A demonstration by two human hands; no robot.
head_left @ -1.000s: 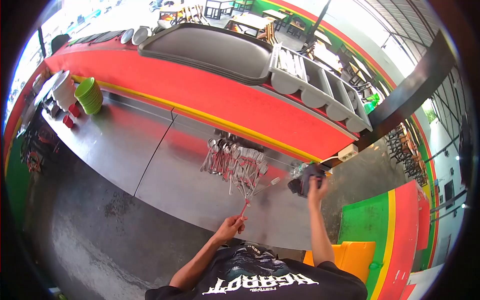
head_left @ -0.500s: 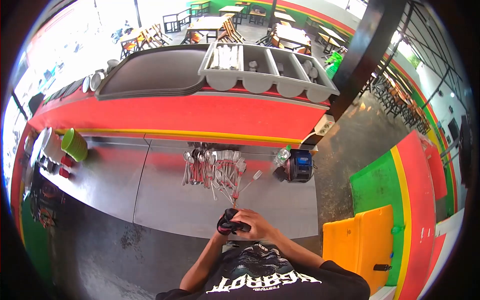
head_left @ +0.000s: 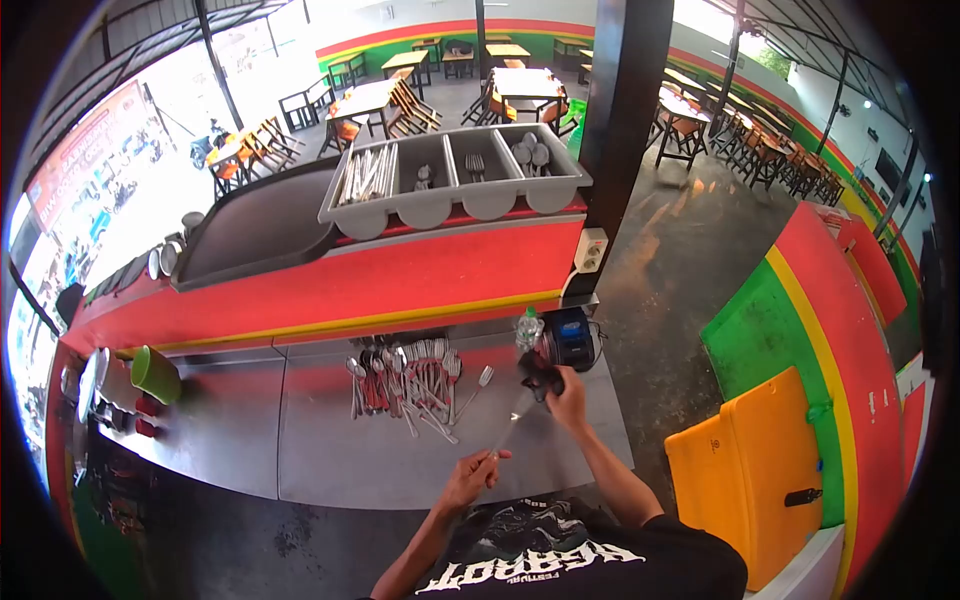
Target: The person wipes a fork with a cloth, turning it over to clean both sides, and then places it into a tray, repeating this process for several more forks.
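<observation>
My left hand [head_left: 474, 480], low over the front of the steel counter, is closed on the end of a piece of cutlery [head_left: 508, 432]. It slants up and right, blurred, so I cannot tell whether it is a fork or a spoon. My right hand [head_left: 568, 398] is up and to the right, closed around a bunched black cloth [head_left: 541, 376], close to the cutlery's far end. Left of the hands lies a pile of forks and spoons [head_left: 405, 380], handles mostly toward me. A single fork [head_left: 484, 378] lies at the pile's right side.
A clear bottle [head_left: 529, 328] and a dark blue-black case [head_left: 572, 338] stand at the counter's back right. On the red ledge sit a grey cutlery holder [head_left: 375, 218] and dark trays [head_left: 250, 225]. Green bowls [head_left: 155, 374] stand far left; an orange container [head_left: 745, 470] is at right.
My hands were together around the black cloth and have moved apart. The right hand went up and right with the cloth; the left now holds the cutlery outside it. The view has tilted up.
</observation>
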